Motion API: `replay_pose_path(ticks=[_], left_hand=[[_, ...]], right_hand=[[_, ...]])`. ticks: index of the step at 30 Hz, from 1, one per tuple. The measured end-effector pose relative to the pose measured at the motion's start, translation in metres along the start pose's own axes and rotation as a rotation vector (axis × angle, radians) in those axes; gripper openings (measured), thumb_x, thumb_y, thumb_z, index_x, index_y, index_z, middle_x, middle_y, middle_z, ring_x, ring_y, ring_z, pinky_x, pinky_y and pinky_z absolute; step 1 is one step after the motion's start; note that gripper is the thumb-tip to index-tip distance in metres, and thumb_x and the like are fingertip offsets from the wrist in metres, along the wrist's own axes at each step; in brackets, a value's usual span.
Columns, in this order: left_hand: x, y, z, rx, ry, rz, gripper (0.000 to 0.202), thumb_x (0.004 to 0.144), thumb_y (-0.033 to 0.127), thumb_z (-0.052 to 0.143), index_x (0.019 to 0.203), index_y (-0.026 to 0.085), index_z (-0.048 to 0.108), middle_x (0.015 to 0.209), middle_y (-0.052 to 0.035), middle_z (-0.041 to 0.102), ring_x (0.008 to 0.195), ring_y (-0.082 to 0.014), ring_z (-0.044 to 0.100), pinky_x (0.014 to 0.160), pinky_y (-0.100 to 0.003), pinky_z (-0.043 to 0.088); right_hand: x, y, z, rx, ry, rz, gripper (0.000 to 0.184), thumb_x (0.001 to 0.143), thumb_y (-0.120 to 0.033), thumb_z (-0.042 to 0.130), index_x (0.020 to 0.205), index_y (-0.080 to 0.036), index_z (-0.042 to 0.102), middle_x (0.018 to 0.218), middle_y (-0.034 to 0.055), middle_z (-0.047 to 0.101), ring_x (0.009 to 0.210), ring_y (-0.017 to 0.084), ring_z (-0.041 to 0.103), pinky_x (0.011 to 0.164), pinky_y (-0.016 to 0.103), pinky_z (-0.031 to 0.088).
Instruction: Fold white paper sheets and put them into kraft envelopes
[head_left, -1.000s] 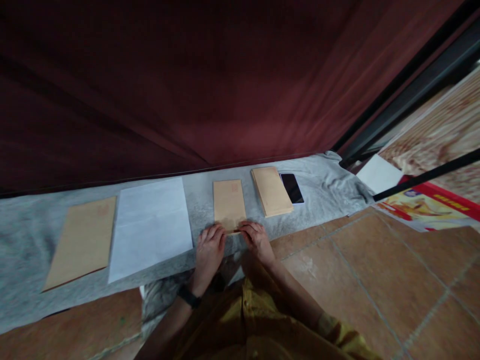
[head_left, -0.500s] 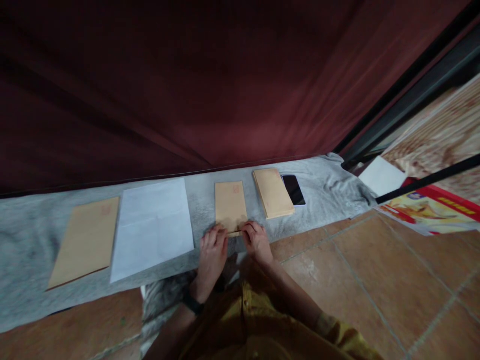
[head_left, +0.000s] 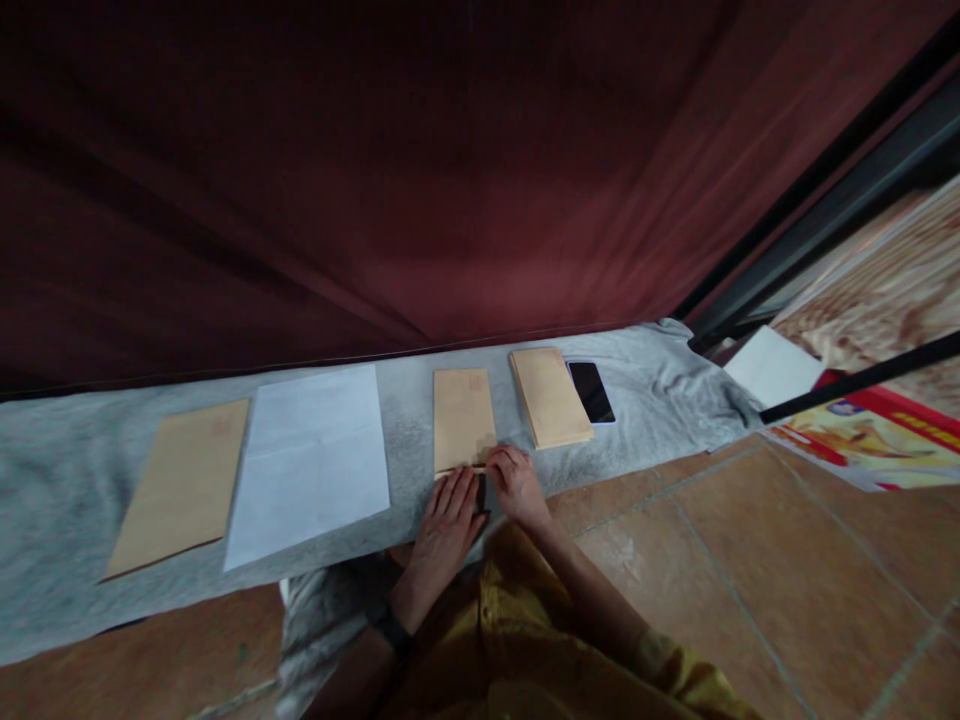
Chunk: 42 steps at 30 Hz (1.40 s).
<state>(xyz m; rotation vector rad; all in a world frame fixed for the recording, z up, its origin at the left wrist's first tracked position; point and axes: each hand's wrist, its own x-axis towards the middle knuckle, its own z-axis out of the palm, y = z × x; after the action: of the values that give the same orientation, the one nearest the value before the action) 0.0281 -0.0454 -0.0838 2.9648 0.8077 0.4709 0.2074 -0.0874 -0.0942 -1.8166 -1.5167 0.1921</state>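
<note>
A brown paper envelope [head_left: 463, 415] lies flat in front of me, with a faint reddish print near its far right corner. At its near edge shows a narrow folded strip, probably the flap. My left hand [head_left: 448, 525] rests there palm down, fingers stretched out, fingertips touching that edge. The near right corner is pinched between the fingers of my right hand [head_left: 517, 485], which partly hide it. Just right of this envelope is a stack of similar brown envelopes [head_left: 551, 397]. White paper [head_left: 311, 460] lies to the left, and beyond it another brown envelope [head_left: 180, 485].
A smartphone [head_left: 591, 392] sits beside the envelope stack on the grey cloth [head_left: 660, 390] covering the narrow surface. A dark red curtain [head_left: 450, 200] hangs behind. On the right are a dark metal frame [head_left: 780, 260], a colourful printed box [head_left: 877, 430] and tiled floor [head_left: 712, 540].
My left hand has opened from a pinch at the envelope's near left edge and slid right, fingers now flat. My right hand keeps its pinch. The view has shifted slightly.
</note>
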Motion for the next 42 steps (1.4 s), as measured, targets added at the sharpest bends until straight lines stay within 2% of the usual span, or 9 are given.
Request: replay_pose_path(ticks=[4,9,15,18,23,30,36,42], left_hand=[[0.001,0.002,0.000,-0.003,-0.036,-0.018,0.053,0.100,0.038,0.048,0.146,0.012,0.053,0.154,-0.0137,0.052,0.147,-0.0284,0.043,0.125,-0.048,0.029],[0.001,0.003,0.000,0.011,-0.083,-0.023,0.056,0.099,0.039,0.050,0.148,0.012,0.051,0.156,-0.0138,0.050,0.148,-0.0294,0.041,0.126,-0.050,0.026],[0.002,0.003,0.001,0.004,-0.080,-0.025,0.056,0.098,0.036,0.050,0.148,0.011,0.052,0.156,-0.0139,0.049,0.148,-0.0303,0.041,0.125,-0.051,0.026],[0.000,0.003,0.001,-0.008,-0.075,-0.020,0.053,0.096,0.026,0.049,0.146,0.010,0.054,0.154,-0.0153,0.051,0.148,-0.0301,0.041,0.125,-0.051,0.028],[-0.004,-0.002,0.000,-0.008,-0.078,0.004,0.058,0.085,0.005,0.042,0.141,0.006,0.059,0.152,-0.0169,0.053,0.147,-0.0264,0.043,0.124,-0.047,0.032],[-0.006,-0.003,-0.003,0.006,-0.077,-0.007,0.058,0.085,0.005,0.040,0.139,0.005,0.059,0.153,-0.0177,0.051,0.147,-0.0262,0.042,0.123,-0.046,0.035],[-0.009,-0.005,-0.004,0.006,-0.041,-0.064,0.060,0.089,0.010,0.040,0.148,0.006,0.050,0.154,-0.0163,0.052,0.147,-0.0261,0.042,0.122,-0.045,0.035],[-0.006,-0.005,-0.004,0.002,-0.036,-0.072,0.051,0.096,0.017,0.041,0.145,0.010,0.054,0.150,-0.0148,0.056,0.142,-0.0276,0.049,0.120,-0.047,0.036]], right_hand=[[0.001,0.001,0.000,-0.043,-0.006,-0.010,0.013,0.096,-0.012,0.054,0.093,-0.020,0.065,0.104,0.0066,0.070,0.104,0.021,0.062,0.091,0.035,0.044],[0.001,-0.002,-0.001,-0.055,0.001,-0.010,0.012,0.096,-0.014,0.055,0.096,-0.020,0.065,0.104,0.0070,0.070,0.103,0.021,0.063,0.091,0.036,0.046],[-0.008,-0.010,0.000,-0.078,0.017,0.006,0.025,0.099,-0.015,0.049,0.117,-0.020,0.065,0.121,0.0096,0.068,0.116,0.023,0.060,0.101,0.041,0.048],[-0.020,-0.022,0.004,-0.050,0.020,-0.048,0.034,0.100,-0.016,0.046,0.130,-0.019,0.062,0.129,0.0118,0.066,0.125,0.025,0.056,0.109,0.047,0.047],[-0.035,-0.043,0.005,-0.031,-0.087,-0.077,0.049,0.102,-0.018,0.041,0.150,-0.014,0.047,0.142,0.0152,0.060,0.135,0.026,0.053,0.118,0.054,0.041],[-0.036,-0.049,-0.001,-0.169,-0.183,-0.081,0.053,0.102,-0.018,0.041,0.155,-0.014,0.042,0.149,0.0151,0.056,0.141,0.024,0.048,0.121,0.053,0.037],[-0.039,-0.052,0.002,-0.199,-0.174,-0.042,0.051,0.104,-0.026,0.043,0.154,-0.013,0.043,0.152,0.0139,0.053,0.144,0.025,0.044,0.122,0.051,0.034],[-0.043,-0.050,0.003,-0.258,-0.120,0.048,0.052,0.103,-0.028,0.048,0.153,-0.014,0.045,0.152,0.0143,0.053,0.143,0.028,0.045,0.121,0.054,0.033]])
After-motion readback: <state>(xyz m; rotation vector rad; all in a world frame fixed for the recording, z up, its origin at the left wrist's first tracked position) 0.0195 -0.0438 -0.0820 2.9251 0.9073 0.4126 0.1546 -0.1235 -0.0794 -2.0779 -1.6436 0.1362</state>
